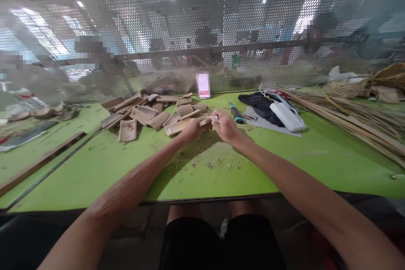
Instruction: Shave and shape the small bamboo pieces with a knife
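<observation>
Out in front of me, above the green table [253, 177], my left hand [190, 130] is closed around a short piece of split bamboo [205, 122]. My right hand [227, 127] meets it at the bamboo's right end, fingers curled in a pinch. A small pale thing [216, 118] shows between those fingers; its kind cannot be made out. Just behind my left hand lies a heap of curved bamboo pieces [160, 120]. Thin shavings [210, 163] are scattered on the table below my hands.
Right of my hands lie a black-and-teal handled tool [236, 114], a dark cloth [261, 107] and a white plastic object [287, 117]. Long bamboo strips [351, 124] run along the right. A phone [203, 85] stands before the perforated metal screen [177, 55]. A wooden bar [44, 160] lies left.
</observation>
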Demonstrator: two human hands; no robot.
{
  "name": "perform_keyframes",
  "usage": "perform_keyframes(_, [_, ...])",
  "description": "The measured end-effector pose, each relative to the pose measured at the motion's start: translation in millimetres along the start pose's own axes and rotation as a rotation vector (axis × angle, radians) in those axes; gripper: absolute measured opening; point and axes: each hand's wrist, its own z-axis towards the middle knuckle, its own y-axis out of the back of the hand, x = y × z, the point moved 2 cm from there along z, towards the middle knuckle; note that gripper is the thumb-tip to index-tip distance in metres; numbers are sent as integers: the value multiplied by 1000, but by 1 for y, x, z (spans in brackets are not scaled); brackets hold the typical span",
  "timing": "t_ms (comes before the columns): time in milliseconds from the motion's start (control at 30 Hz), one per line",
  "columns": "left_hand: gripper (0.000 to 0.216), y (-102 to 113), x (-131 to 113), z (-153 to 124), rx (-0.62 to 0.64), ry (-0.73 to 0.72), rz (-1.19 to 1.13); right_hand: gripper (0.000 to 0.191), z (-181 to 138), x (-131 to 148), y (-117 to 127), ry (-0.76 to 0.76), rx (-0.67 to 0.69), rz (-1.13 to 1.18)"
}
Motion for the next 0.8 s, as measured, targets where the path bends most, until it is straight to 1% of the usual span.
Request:
perform_keyframes(100, [32,2,1,0,-56,30,65,29,2,5,-2,34,-21,-2])
perform_keyframes(167, [31,2,2,0,-38,13,40,29,2,5,-3,42,0,27])
perform_keyframes(267, [26,1,2,0,-1,-28,-2,29,2,3,-2,1,-2,17])
perform_keyframes(333, [21,1,4,0,-33,-3,52,29,2,4,-1,11,-14,-8])
perform_keyframes(400, [18,1,6,1,-65,28,103,27,2,6,-1,53,4,-4])
perform_keyframes(467, [18,0,7,1,-44,2,55,27,2,5,-1,58,30,14])
perform_keyframes(567, [22,-1,7,1,4,-60,-35,26,2,1,1,6,-3,-4])
perform_keyframes(633, [20,0,7,0,-17,-37,4,25,2,0,2,28,-27,-8])
perform_keyframes(700, [17,0,7,0,-29,-13,38,26,1,0,1,72,-10,9])
perform_keyframes(800, [20,-1,7,0,20,-47,-59,28,1,-1,0,34,2,10])
